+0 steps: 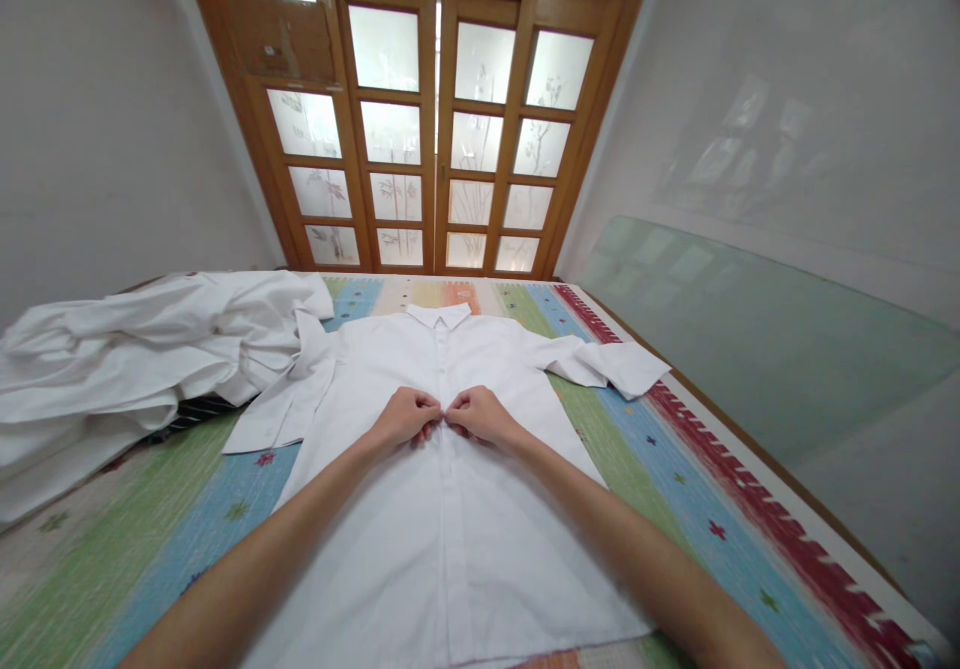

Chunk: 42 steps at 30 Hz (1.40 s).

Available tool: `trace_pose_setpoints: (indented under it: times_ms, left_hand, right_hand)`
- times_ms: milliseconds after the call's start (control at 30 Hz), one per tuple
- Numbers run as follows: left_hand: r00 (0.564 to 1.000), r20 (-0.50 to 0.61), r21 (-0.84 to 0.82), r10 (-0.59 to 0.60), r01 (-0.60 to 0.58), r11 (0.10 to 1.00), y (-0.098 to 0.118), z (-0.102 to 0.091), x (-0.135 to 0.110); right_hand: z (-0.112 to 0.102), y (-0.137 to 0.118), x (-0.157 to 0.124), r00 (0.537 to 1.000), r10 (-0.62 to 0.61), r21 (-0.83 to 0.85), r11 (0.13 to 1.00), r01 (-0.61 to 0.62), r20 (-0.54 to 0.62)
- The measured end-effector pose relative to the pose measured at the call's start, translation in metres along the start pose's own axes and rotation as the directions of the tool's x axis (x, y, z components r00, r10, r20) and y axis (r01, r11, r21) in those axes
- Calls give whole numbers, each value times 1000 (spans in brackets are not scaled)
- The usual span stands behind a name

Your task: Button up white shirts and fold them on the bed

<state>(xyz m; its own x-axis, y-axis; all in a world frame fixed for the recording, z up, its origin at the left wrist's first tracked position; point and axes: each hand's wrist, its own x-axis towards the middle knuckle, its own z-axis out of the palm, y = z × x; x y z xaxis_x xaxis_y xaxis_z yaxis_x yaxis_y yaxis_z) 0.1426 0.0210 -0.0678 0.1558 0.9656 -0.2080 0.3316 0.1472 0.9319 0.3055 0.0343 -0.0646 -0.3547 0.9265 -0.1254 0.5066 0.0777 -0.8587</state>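
A white button-up shirt (pixel 375 539) lies front side up, its collar (pixel 440 315) at the far end and both sleeves spread outward. Halfway down the front, my left hand (pixel 409 416) pinches the button placket from one side. My right hand (pixel 478 415) is closed on the same strip from the other side, fingertips almost meeting the left ones. The button between the fingers, if there is one, is hidden. The right sleeve in view (pixel 630 367) is bent and rumpled near its cuff.
A heap of crumpled white clothes (pixel 150 339) lies at the left, with a dark striped piece (pixel 199 411) under it. Beneath everything is a striped multicoloured cloth (pixel 720 489). Wooden doors with glass panes (pixel 439 129) stand behind, and a pale green panel (pixel 750 329) leans along the right wall.
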Motion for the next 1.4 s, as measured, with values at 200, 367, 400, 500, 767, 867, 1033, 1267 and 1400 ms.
trace_pose_setpoints:
  times_ms: [200,367,400,500,767,867,1033,1267,1400]
  left_hand:
    - [1000,1,9,-22,22,1000,5,0,-2]
    - [999,25,27,-46,45,999,3,-2,-1]
    - [999,25,37,-44,43,998,2,-2,-1]
    - [999,34,69,-6,4,998,1,-3,-2]
    - [987,-69,295,143,-117,948,2,-6,-4]
    - [921,-110,464,375,-286,838,1,-6,-1]
    - [848,-63,569,526,-402,718,-2,-7,0]
    - [871,103,552,481,-452,700,-1,-11,-16]
    - [888,150,522,435,-445,728,-5,-14,-34]
  right_hand:
    - [2,6,4,993,-105,-22,994,104,-54]
    - [-3,12,7,987,-164,7,986,164,-2]
    - [-4,12,7,985,-170,9,986,169,9]
    - [-7,11,7,982,-185,-12,983,185,29]
    - [-11,10,7,963,-270,-230,936,265,11]
    - [-11,11,7,939,-335,-326,899,293,-79]
    - [-9,8,3,933,-361,-458,831,316,-10]
    - [-11,11,-10,942,-330,-492,810,318,65]
    - [-15,12,-25,933,-298,-342,871,353,203]
